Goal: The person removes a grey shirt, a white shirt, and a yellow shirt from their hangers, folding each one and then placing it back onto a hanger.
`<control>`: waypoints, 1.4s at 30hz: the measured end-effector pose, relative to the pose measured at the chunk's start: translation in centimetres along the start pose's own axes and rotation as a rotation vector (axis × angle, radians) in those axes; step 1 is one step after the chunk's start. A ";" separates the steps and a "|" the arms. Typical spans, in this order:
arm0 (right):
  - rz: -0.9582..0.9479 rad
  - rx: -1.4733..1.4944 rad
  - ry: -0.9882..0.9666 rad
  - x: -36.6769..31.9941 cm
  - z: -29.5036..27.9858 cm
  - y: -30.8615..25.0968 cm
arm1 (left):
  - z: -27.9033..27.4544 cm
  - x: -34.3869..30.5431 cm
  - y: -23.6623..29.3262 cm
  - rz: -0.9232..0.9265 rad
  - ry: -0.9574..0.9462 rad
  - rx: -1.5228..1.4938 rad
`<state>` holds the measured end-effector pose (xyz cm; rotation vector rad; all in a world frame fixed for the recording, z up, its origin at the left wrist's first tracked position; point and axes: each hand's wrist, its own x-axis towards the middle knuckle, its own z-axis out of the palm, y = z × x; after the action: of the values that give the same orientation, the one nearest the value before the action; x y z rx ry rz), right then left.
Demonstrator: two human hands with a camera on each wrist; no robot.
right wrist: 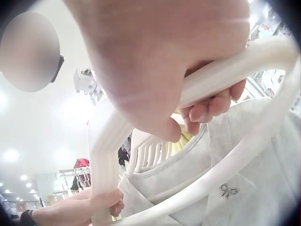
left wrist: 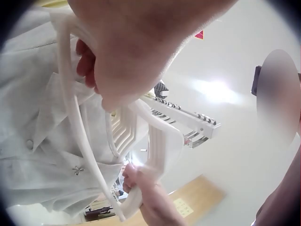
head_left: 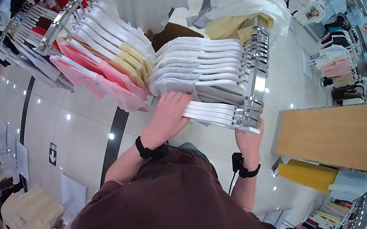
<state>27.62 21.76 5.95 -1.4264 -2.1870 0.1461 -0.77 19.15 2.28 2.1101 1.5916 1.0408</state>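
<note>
A small stack of bare white hangers (head_left: pixel 209 112) is at the near end of the chrome rail (head_left: pixel 257 82), their hooks at the rail. My left hand (head_left: pixel 169 115) grips the left shoulders of the stack, and its curled fingers (left wrist: pixel 85 66) show round the plastic. At the other end my right hand (head_left: pixel 249 140) holds the right shoulders, with fingertips (right wrist: pixel 218 104) wrapped beneath the hanger arms. Close behind hangs a light grey top (right wrist: pixel 244 188) with a small bow charm. More grey and white tops (head_left: pixel 177 62) fill the rail beyond it.
On the left, a second rail (head_left: pixel 66 11) carries white hangers with pink tops (head_left: pixel 99 77) and yellow ones. A wooden counter (head_left: pixel 336 129) stands to the right. White and yellow clothes (head_left: pixel 250 6) lie over the rail's far end.
</note>
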 end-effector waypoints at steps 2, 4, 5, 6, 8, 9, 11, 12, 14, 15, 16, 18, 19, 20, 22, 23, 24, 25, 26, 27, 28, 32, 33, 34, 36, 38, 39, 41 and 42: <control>-0.024 -0.100 0.058 -0.5 -0.1 0.3 | 0.6 0.1 -0.1 -0.008 0.019 0.001; 0.058 -0.118 -0.021 -0.8 -0.2 -0.2 | 0.7 0.1 0.0 -0.022 0.035 0.008; 0.064 -0.117 -0.018 -0.7 -0.3 -0.5 | 0.6 0.2 0.0 -0.017 0.048 0.030; 0.061 -0.088 -0.003 -0.4 -0.3 -0.6 | 0.6 0.4 0.1 -0.010 0.063 0.052; 0.060 -0.058 0.017 -0.4 -0.4 -0.6 | 0.1 0.3 0.4 -0.007 0.045 0.061; 0.042 -0.056 0.016 -0.5 -0.4 -0.4 | -0.1 0.2 0.5 -0.010 0.030 0.071; 0.021 -0.046 0.014 -0.5 -0.3 -0.2 | 0.0 -0.3 0.5 -0.006 0.026 0.060; 0.010 -0.035 0.032 -0.5 -0.2 -0.2 | 0.0 -0.6 0.6 -0.002 0.020 0.045; 0.002 -0.024 0.060 -0.7 -0.1 -0.3 | -0.2 -0.8 0.8 -0.004 0.029 0.052; 0.020 -0.044 0.032 -0.6 -0.1 -0.4 | -0.3 -0.8 1.0 -0.003 0.038 0.052; 0.037 -0.067 0.010 -0.5 -0.3 -0.4 | -0.3 -0.9 1.1 0.014 0.042 0.053; 0.050 -0.059 0.036 -0.5 0.0 -0.2 | -0.1 -1.0 1.1 -0.005 0.053 0.063; 0.063 -0.043 0.038 -0.5 -0.1 -0.4 | -0.1 -1.0 1.2 0.029 0.063 0.054; 0.071 -0.041 0.075 -0.4 -0.9 -1.3 | -0.1 -1.1 1.2 0.003 0.052 0.061; 0.080 -0.034 0.060 -0.2 -1.6 -1.7 | 0.0 -1.1 1.3 -0.005 0.056 0.071; 0.087 -0.008 0.013 0.0 -1.8 -2.0 | 0.0 -1.2 1.4 -0.014 0.057 0.066; 0.163 -0.036 -0.105 0.2 -2.8 -2.3 | 0.0 -1.3 1.4 -0.026 0.060 0.062; 0.153 -0.039 -0.092 0.5 -3.7 -2.0 | 0.0 -1.4 1.3 -0.017 0.074 0.065; 0.099 0.188 -0.218 0.8 -4.9 -1.2 | 0.0 -1.4 1.4 -0.014 0.068 0.055; 0.041 0.412 -0.346 1.0 -6.3 -0.3 | -0.1 -1.4 1.4 -0.011 0.062 0.045; 0.100 0.488 -0.523 1.3 -8.4 0.7 | -0.3 -1.5 1.4 -0.015 0.035 0.051; 0.103 0.776 -0.418 6.4 -12.8 2.2 | -1.1 -1.9 1.6 -0.030 0.009 0.021; 0.140 0.800 -0.376 8.6 -13.3 1.9 | -1.1 -1.9 1.7 -0.022 0.012 0.023; 0.098 0.699 -0.281 10.8 -13.3 1.6 | -1.3 -2.0 2.1 -0.033 0.031 0.002; 0.025 0.580 -0.069 15.8 -12.6 1.2 | -2.0 -2.3 3.0 -0.039 0.050 -0.008; -0.031 0.502 0.103 21.0 -11.3 2.3 | -2.8 -2.6 4.2 -0.042 0.087 0.032; -0.052 0.447 0.158 23.5 -10.8 3.1 | -3.1 -3.1 4.7 -0.039 0.084 0.040; -0.143 0.079 0.316 27.8 -9.8 4.5 | -3.5 -4.0 5.6 -0.063 0.095 0.080; -0.141 0.087 0.319 29.8 -8.5 5.7 | -3.7 -4.6 5.8 -0.063 0.093 0.088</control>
<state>27.09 48.84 21.98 -1.1551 -1.9835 -0.0352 0.18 12.27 6.83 2.0806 1.7663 1.0813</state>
